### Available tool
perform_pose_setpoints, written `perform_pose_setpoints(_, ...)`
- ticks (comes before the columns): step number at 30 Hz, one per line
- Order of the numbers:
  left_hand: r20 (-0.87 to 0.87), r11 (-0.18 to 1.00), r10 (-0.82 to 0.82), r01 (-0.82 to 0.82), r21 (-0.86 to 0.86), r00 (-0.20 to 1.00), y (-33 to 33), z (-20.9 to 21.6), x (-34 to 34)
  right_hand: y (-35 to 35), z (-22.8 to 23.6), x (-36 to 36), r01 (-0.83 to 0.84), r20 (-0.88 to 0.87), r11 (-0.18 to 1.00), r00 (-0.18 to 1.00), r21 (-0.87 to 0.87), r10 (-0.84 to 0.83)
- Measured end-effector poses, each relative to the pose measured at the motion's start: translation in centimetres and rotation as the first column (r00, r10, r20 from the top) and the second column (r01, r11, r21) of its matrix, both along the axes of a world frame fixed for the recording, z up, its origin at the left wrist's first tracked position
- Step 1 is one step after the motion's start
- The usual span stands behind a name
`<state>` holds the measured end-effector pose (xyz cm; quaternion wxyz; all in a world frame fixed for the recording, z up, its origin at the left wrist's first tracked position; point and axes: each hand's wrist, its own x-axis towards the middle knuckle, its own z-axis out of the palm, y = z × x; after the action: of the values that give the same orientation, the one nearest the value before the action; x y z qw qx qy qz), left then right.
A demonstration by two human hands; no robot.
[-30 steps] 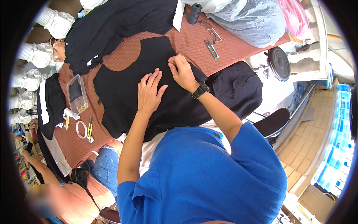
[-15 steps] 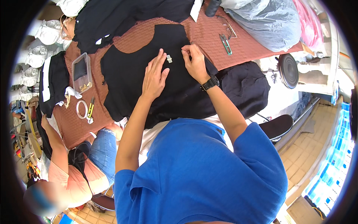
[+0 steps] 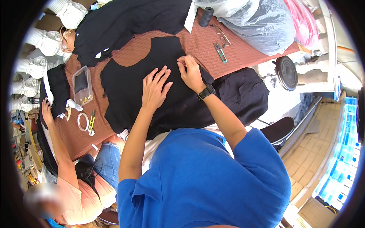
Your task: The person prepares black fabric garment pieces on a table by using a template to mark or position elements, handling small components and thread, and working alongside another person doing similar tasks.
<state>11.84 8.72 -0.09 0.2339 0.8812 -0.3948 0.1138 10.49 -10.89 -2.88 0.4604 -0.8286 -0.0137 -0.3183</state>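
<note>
A black garment piece [image 3: 129, 83] with a curved cutout lies spread on the brown textured cloth in front of me. My left hand [image 3: 154, 91] rests on it, palm down, with the fingers stretched out and apart. Just to its right, my right hand [image 3: 192, 74] has its fingers curled and the thumb and fingertips brought together over the garment. Whatever is between those fingertips, if anything, is too small to make out. A dark watch sits on my right wrist. The garment's near part hangs toward my lap.
Green-handled thread snips [image 3: 220, 53], glasses [image 3: 224, 38] and a dark thread spool [image 3: 206, 17] lie at the far right, near plastic-wrapped bundles [image 3: 262, 26]. A clear box [image 3: 82, 85], a white ring [image 3: 82, 121] and a yellow cutter [image 3: 92, 121] are left. A co-worker's hand [image 3: 46, 112] touches black fabric.
The small pale piece that lay on the garment between my hands no longer shows. My left fingers have spread a little. The co-worker's hand has reached farther forward along the fabric.
</note>
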Motion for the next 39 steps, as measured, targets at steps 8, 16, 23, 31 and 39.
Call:
perform_pose_setpoints(8, -0.021, 0.899, 0.333, -0.324, -0.293, 0.943, 6.6, 2.0, -0.3, -2.7, 3.1, -1.6, 0.098, -0.047, 0.994, 0.994, 0.05, -0.096)
perform_pose_setpoints(16, -0.254, 0.757, 0.611, -0.647, -0.09, 0.75, 19.2, -0.9, 1.6, -4.6, 3.0, -2.8, 0.066, -0.192, 0.966, 0.974, -0.249, -0.116)
perform_pose_setpoints(23, -0.349, 0.76, 0.581, -0.644, -0.091, 0.735, 18.3, -0.2, 2.2, -3.5, -0.1, -1.3, 0.043, -0.227, 0.947, 0.967, -0.319, -0.12)
perform_pose_setpoints(31, -0.655, 0.437, 0.07, -0.613, -0.658, 0.753, 18.6, 5.1, 5.1, -3.2, 9.7, 2.0, -0.085, -0.127, 0.963, 0.984, 0.256, 0.121)
perform_pose_setpoints(39, -0.236, 0.418, 0.06, -0.239, -0.876, 0.97, 15.5, 31.7, 9.5, -3.8, 31.9, 10.3, -0.444, 0.409, 0.892, 0.833, 0.089, 0.374)
